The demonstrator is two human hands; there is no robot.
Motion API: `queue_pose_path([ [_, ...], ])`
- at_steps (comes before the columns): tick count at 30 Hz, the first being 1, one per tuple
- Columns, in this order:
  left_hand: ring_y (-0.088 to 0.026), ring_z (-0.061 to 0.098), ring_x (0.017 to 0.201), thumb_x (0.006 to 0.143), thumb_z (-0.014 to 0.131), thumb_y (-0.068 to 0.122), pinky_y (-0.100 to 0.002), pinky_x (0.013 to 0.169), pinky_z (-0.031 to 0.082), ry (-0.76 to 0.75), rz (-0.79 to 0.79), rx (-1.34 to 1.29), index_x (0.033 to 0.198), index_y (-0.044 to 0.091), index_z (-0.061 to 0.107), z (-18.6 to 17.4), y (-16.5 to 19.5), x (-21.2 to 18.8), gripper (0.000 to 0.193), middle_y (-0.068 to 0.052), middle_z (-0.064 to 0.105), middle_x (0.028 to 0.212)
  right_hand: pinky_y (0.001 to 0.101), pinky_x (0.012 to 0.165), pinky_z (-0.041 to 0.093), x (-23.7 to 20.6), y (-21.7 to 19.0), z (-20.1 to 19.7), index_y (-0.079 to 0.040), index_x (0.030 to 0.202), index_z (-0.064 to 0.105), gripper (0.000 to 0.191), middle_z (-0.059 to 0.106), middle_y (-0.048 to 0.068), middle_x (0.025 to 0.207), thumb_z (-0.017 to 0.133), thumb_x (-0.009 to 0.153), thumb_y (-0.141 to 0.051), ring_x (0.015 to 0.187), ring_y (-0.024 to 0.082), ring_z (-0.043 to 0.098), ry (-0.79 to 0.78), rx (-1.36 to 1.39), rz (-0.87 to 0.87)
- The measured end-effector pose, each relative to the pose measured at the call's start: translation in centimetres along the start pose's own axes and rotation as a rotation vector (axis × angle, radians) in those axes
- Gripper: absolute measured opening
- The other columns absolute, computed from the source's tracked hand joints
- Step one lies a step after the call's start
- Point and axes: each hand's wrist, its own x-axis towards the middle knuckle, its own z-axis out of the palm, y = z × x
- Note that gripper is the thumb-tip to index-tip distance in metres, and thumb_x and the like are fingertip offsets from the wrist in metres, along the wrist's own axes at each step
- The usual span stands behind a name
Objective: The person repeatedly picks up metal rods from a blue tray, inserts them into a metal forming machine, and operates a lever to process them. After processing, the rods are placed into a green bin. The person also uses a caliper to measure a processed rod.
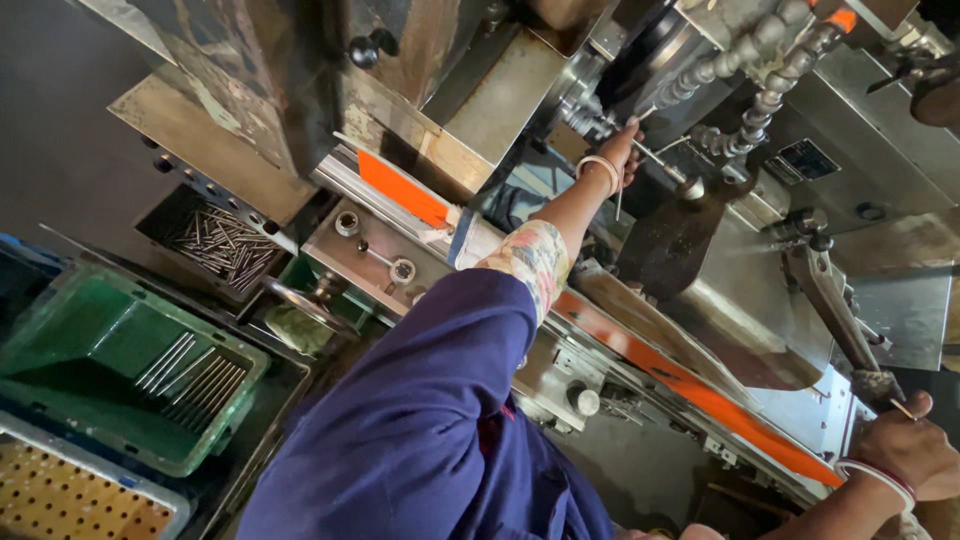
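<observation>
At the metalworking machine [880,150], my two arms are spread far apart. My left arm is stretched up and away from me to the spindle [590,110]. My right arm is drawn in low at the near right corner.

The machine's grey body fills the upper and right part of the view, and an orange strip [700,390] runs slantwise along its bed. To my left sit a green crate [90,330] holding long steel rods [195,375] and, beyond it, a metal tray [170,215] of shorter pins. Both are well apart from either hand.

The long lever [830,300] slopes down from the machine toward me. Its wrapped grip is inside my right hand [905,450], which is closed around it in a fist, with a thin pin tip showing above the knuckles. Jointed coolant hoses [750,50] hang over the work zone, their nozzles pointing toward the spindle.

My left hand [622,150] is at the spindle mouth, its fingers bunched at the opening. I cannot tell whether they are pinching anything there. A thin rod [619,203] shows just below that hand, with its long axis roughly in line with my forearm. The left hand is far nearer to it than the right, which is on the lever at the other end of the bed.
</observation>
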Motion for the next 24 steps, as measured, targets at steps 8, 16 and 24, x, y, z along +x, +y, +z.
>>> queue_pose_path([
  [8,-0.013,0.046,0.049,0.087,0.064,0.069,-0.034,0.045,0.032,0.215,0.113,0.054,0.102,0.014,0.071,-0.7,-0.2,0.4,0.057,0.001,0.061,0.073,0.0517,0.078,0.052,-0.1,0.7,0.5,0.013,0.082,0.075,0.080,0.069,0.032,0.076,0.022,0.119,-0.033,0.076,0.047,0.069,-0.032,0.046,-0.063],
  [16,-0.023,0.054,0.075,0.083,0.077,0.043,-0.041,0.061,0.043,0.381,0.389,0.020,0.116,0.010,0.069,-1.0,-0.3,-0.4,0.048,-0.009,0.066,0.095,0.0518,0.072,0.051,-1.2,0.1,0.1,0.010,0.094,0.076,0.066,0.070,0.030,0.081,0.031,0.116,-0.032,0.076,0.045,0.069,0.031,0.212,-0.031],
  [24,-0.016,0.043,0.048,0.097,0.057,0.028,-0.033,0.040,0.026,0.350,0.219,-0.307,0.104,0.010,0.060,1.3,0.0,-0.3,0.020,-0.004,0.056,0.072,0.0454,0.054,0.050,-3.3,-2.0,-1.2,0.000,0.081,0.079,0.071,0.074,0.020,0.079,0.038,0.114,-0.048,0.067,0.037,0.072,0.091,-0.203,0.062],
])
